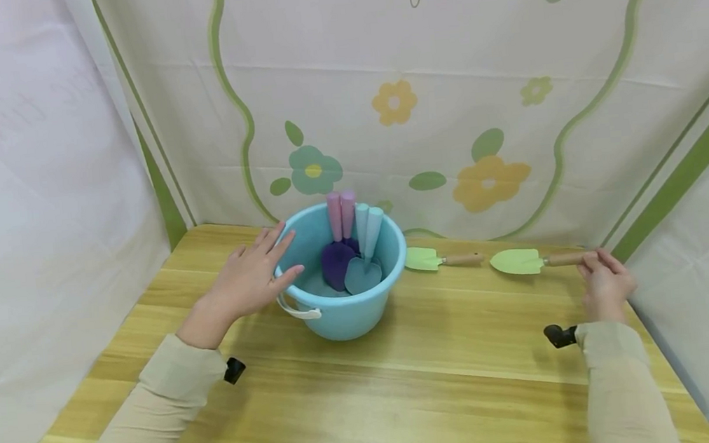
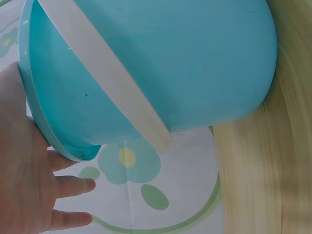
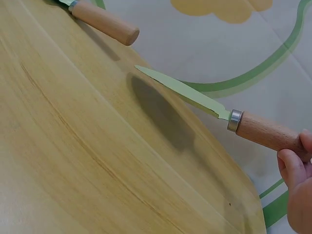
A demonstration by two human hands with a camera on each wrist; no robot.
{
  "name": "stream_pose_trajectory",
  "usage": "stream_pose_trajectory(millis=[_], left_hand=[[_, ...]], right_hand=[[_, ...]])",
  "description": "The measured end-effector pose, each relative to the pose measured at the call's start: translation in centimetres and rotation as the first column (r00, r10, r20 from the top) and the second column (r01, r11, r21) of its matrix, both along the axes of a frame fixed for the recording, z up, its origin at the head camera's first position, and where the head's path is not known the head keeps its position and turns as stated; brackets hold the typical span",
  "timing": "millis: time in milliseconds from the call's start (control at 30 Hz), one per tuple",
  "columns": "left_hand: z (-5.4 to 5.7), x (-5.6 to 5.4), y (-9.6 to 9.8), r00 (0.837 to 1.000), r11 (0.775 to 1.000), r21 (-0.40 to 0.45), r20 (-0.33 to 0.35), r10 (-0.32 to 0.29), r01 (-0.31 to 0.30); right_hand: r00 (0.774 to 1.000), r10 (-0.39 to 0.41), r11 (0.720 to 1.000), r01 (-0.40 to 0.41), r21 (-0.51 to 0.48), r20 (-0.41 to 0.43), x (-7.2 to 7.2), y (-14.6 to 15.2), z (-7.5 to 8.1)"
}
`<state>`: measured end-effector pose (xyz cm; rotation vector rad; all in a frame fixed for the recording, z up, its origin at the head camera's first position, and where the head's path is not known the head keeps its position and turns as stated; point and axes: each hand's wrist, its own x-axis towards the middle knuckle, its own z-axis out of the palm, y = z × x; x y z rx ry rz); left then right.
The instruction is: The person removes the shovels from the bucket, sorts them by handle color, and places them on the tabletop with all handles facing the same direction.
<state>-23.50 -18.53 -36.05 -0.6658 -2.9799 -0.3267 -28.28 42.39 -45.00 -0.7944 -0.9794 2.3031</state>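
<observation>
My left hand point(image 1: 251, 273) rests on the left rim of a light blue bucket point(image 1: 344, 317), fingers spread and fairly straight. Inside the bucket stand two trowels with pink handles point(image 1: 341, 215) and dark purple blades, beside two with pale blue handles point(image 1: 369, 228). At the right my right hand point(image 1: 607, 282) pinches the wooden handle end of a light green trowel point(image 1: 518, 261). In the right wrist view this trowel's blade point(image 3: 183, 92) is raised over the table, its shadow below. A second green trowel point(image 1: 422, 258) with a wooden handle lies just right of the bucket.
The wooden table point(image 1: 370, 403) reaches back to a white curtain point(image 1: 342, 75) printed with flowers and leaves. White cloth also hangs at both sides. The bucket's white handle point(image 2: 107, 78) hangs down its near left side. Black camera mounts sit at both wrists.
</observation>
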Motion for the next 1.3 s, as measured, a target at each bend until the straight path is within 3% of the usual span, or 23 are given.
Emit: stream_pose_trajectory(millis=[267, 567, 1033, 1300], left_hand=[[0.2, -0.1, 0.1, 1.0, 1.0, 0.0, 0.0, -0.002, 0.002], [0.4, 0.0, 0.1, 1.0, 1.0, 0.009, -0.008, -0.007, 0.007], [0.7, 0.1, 0.1, 1.0, 1.0, 0.01, -0.013, -0.007, 0.008], [0.7, 0.0, 0.0, 1.0, 1.0, 0.008, -0.013, -0.008, 0.008]], right_hand=[[0.999, 0.012, 0.998, -0.009, -0.054, 0.053, -0.3, 0.1, -0.7], [0.991, 0.094, 0.989, -0.082, -0.123, 0.093, -0.3, 0.7, -1.2], [0.98, 0.088, 0.994, -0.075, -0.078, 0.18, -0.4, 0.9, -2.3], [0.982, 0.081, 0.993, -0.064, -0.1, 0.173, -0.6, 1.4, -2.5]])
